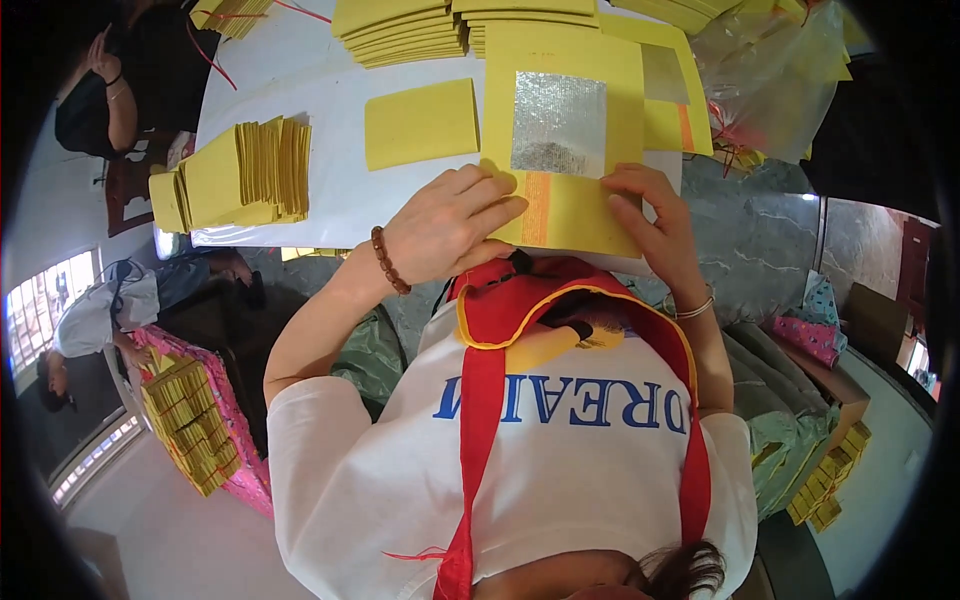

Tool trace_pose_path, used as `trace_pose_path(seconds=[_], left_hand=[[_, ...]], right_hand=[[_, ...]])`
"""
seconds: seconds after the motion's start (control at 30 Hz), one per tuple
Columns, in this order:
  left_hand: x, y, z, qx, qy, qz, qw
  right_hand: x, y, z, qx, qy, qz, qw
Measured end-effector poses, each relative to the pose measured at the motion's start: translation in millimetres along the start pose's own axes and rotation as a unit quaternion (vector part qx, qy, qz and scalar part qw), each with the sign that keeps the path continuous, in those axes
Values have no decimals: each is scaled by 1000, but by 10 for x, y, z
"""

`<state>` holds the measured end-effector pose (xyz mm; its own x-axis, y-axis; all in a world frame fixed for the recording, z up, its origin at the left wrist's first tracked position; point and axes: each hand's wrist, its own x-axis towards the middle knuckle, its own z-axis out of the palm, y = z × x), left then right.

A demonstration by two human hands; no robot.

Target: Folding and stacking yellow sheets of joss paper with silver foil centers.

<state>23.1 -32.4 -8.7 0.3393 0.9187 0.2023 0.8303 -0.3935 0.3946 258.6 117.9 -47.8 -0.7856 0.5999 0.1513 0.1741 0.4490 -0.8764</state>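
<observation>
A yellow sheet of joss paper [565, 55] with a silver foil patch [560, 120] and an orange strip [536, 210] lies in front of me at the table's near edge. My left hand [455, 222] holds its left side, fingers bent over the paper and thumb lower down. On the right side, my right hand [652, 215] pinches the edge between curled fingers and thumb. Left of the sheet rests a folded yellow paper [420, 124]. Beneath and to the right lies another foil-patched sheet [692, 95], partly covered.
A fanned row of folded yellow papers [250, 172] stands on the white table [340, 205] at left. Stacked yellow bundles [400, 30] sit at the back. A clear plastic bag [775, 75] is at right. Another person [110, 310] is at far left, near a pink-lined box of bundles [190, 420].
</observation>
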Motion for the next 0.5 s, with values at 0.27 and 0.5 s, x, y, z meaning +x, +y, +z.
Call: trace_pose_path(seconds=[0.27, 0.5], left_hand=[[13, -30, -19, -67, 21, -10, 998], [21, -102, 25, -191, 74, -116, 972]], right_hand=[[-17, 28, 29, 97, 21, 48, 994], [-6, 19, 5, 169, 20, 72, 983]])
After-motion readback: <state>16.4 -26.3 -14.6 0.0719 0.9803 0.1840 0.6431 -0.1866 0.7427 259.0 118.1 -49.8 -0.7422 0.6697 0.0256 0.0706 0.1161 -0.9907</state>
